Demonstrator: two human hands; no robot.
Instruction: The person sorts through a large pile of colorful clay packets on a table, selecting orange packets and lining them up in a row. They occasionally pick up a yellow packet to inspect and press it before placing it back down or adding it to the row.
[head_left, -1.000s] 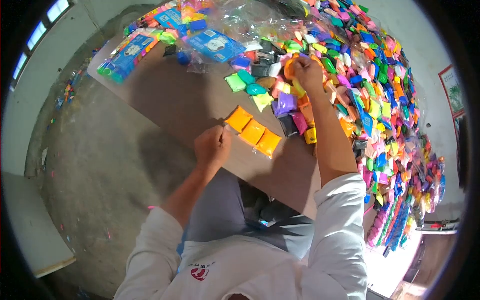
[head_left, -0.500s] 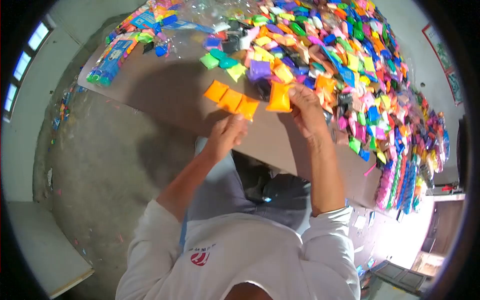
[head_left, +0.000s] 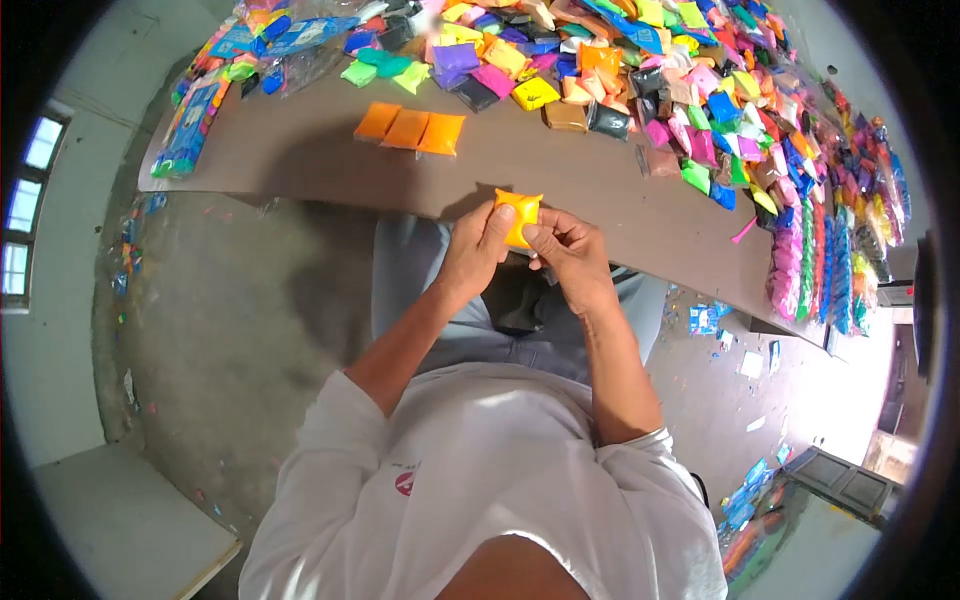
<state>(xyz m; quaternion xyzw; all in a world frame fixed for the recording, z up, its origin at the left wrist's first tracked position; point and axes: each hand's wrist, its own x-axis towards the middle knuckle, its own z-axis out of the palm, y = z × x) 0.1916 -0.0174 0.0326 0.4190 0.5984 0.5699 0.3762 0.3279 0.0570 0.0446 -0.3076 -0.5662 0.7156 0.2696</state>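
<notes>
Both hands hold a small yellow-orange packet (head_left: 519, 210) near the table's front edge. My left hand (head_left: 474, 252) grips its left side with the thumb over the front. My right hand (head_left: 574, 262) pinches its lower right corner between thumb and fingers. Beyond them on the table, a row of orange packets (head_left: 409, 129) lies flat, touching side by side. Past that row spreads a big heap of coloured packets (head_left: 600, 60), with a purple packet (head_left: 456, 58) and a yellow packet (head_left: 535, 93) along its near side.
The brown table (head_left: 330, 150) stretches across in front of me. At its left end lies a clear-wrapped multicoloured pack (head_left: 195, 125). Long strips of pink packets (head_left: 786, 265) and other colours line the right end. Scraps litter the floor (head_left: 230, 330).
The orange row now lies on the table, out of my left hand. The single packet in my right hand has come toward me, and my left hand has joined on it.
</notes>
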